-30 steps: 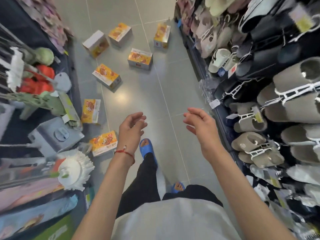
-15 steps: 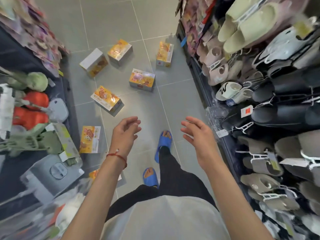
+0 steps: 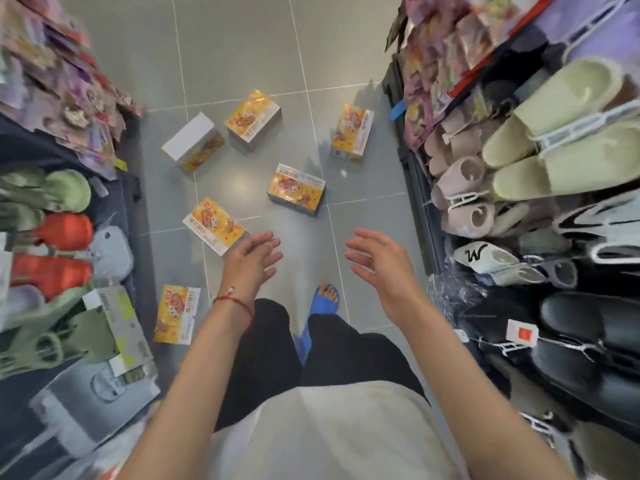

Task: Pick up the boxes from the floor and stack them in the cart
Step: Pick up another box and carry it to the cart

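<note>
Several yellow-and-orange boxes lie scattered on the grey tiled floor. One box [image 3: 214, 225] lies just beyond my left hand [image 3: 252, 259], another box [image 3: 297, 188] sits in the middle of the aisle, and a flat box [image 3: 176, 314] rests by the left shelf. Further off lie a white-topped box [image 3: 193, 142], a tilted box [image 3: 252, 119] and a box [image 3: 351, 133] near the right rack. My right hand [image 3: 382, 266] is held out beside the left. Both hands are empty with relaxed, spread fingers. No cart is in view.
A rack of slippers [image 3: 540, 161] lines the right side of the narrow aisle. Shelves with mops and cleaning tools [image 3: 59, 258] line the left. My foot in a blue sandal [image 3: 325, 301] stands on the floor between the hands.
I have walked forward along the aisle, so the boxes now lie closer and lower in view. Both hands stay empty and have spread a little wider.
</note>
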`<control>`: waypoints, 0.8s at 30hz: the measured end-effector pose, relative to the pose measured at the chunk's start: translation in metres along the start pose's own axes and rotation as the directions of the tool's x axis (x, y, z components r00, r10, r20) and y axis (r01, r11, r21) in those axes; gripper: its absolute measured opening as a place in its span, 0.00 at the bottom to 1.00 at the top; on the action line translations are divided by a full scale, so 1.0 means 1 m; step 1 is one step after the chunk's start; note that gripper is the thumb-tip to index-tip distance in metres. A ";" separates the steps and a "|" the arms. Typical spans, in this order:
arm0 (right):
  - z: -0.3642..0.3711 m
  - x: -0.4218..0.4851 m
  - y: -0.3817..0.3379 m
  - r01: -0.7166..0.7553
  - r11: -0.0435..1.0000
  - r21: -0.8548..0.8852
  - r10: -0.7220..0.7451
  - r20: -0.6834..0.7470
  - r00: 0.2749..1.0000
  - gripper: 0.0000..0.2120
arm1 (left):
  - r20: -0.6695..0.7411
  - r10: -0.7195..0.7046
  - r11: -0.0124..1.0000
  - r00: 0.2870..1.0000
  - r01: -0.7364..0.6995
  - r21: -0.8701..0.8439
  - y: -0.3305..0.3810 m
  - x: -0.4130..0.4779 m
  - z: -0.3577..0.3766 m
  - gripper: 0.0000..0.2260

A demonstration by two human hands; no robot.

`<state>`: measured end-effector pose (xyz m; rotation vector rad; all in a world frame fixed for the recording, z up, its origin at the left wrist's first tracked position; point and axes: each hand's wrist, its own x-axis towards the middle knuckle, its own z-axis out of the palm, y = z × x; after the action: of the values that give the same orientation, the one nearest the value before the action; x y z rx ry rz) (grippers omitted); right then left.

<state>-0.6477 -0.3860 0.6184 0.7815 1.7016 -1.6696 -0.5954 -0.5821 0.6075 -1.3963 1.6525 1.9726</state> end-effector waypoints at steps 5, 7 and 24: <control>0.026 0.063 -0.055 -0.040 0.998 -0.056 0.040 0.003 0.999 0.13 | 0.000 -0.062 0.998 0.998 0.062 -0.021 0.052 0.062 0.019 0.09; 0.040 0.092 -0.068 -0.055 0.995 -0.079 0.054 -0.017 0.998 0.14 | 0.013 -0.094 0.995 0.995 0.095 -0.023 0.071 0.092 0.022 0.06; 0.137 0.353 -0.048 -0.196 0.978 -0.072 0.169 -0.282 0.944 0.10 | 0.013 -0.362 0.911 0.932 0.350 0.220 0.100 0.386 0.059 0.06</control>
<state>-0.9046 -0.5282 0.3739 1.1295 1.8185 -1.3901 -0.8972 -0.7167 0.3764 -1.4288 1.4151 1.5655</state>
